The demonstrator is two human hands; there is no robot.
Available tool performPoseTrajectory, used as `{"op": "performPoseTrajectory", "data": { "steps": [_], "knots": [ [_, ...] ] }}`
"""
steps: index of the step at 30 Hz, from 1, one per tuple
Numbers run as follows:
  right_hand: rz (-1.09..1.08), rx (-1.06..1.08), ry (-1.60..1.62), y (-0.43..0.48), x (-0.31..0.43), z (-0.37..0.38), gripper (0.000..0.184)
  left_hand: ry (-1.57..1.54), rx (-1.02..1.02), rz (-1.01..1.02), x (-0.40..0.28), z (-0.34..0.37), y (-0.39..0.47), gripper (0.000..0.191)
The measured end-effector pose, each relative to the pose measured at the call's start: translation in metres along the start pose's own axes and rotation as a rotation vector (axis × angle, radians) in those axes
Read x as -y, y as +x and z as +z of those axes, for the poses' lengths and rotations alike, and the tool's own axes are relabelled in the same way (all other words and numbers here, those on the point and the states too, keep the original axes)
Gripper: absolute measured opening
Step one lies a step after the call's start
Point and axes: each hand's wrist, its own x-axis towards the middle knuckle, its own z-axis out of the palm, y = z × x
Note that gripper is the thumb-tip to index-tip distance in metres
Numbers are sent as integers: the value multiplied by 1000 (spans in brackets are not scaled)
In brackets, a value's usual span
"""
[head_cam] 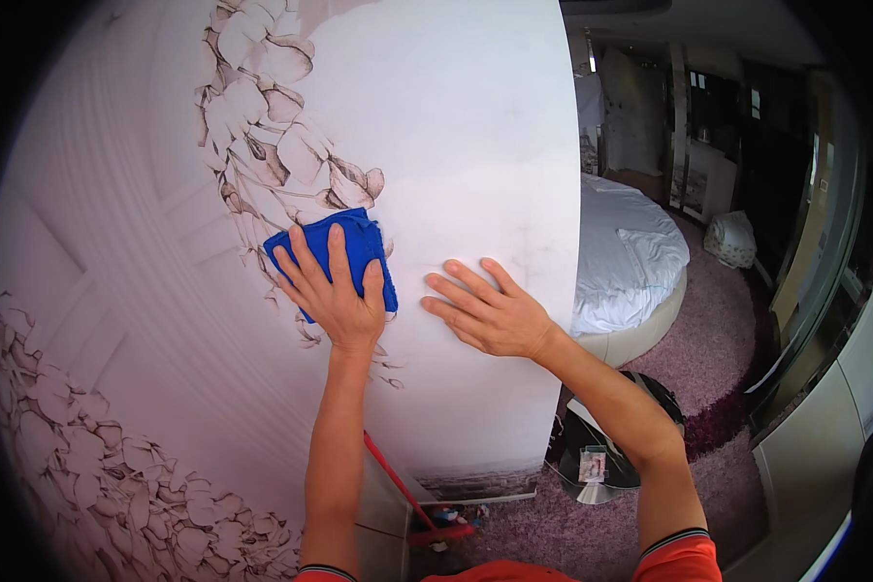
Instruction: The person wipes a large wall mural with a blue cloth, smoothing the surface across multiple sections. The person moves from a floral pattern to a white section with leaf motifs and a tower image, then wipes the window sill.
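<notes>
My left hand (340, 295) lies flat with fingers spread on a folded blue cloth (349, 244), pressing it to a wall covering (465, 182) printed with brown-and-white flowers. The cloth covers part of the flower trail, and its edges show around my fingers. To the right, my right hand (489, 309) rests on the pale, plain part of the same wall, fingers apart and pointing up and left, with nothing held. Faint grey smudges show on the wall above and beside it.
A red-handled broom (400, 480) leans low by the wall, with small litter at its head. Past the wall's right edge are a round bed (618, 254) with a pale cover, a dark round table (600, 436), a white bundle (730, 238) and a purple carpet (713, 313).
</notes>
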Motion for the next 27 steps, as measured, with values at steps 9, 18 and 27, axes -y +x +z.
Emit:
{"op": "performPoseTrajectory", "data": {
  "steps": [9,18,27],
  "knots": [
    [-7,-4,19,0,1,2,50,-7,16,-14,-1,-2,-3,62],
    [1,-13,21,-4,-1,3,50,-23,20,2,-5,1,19,61],
    [0,122,-40,-2,1,-4,54,-14,30,4,-12,0,36,62]
  ]
}}
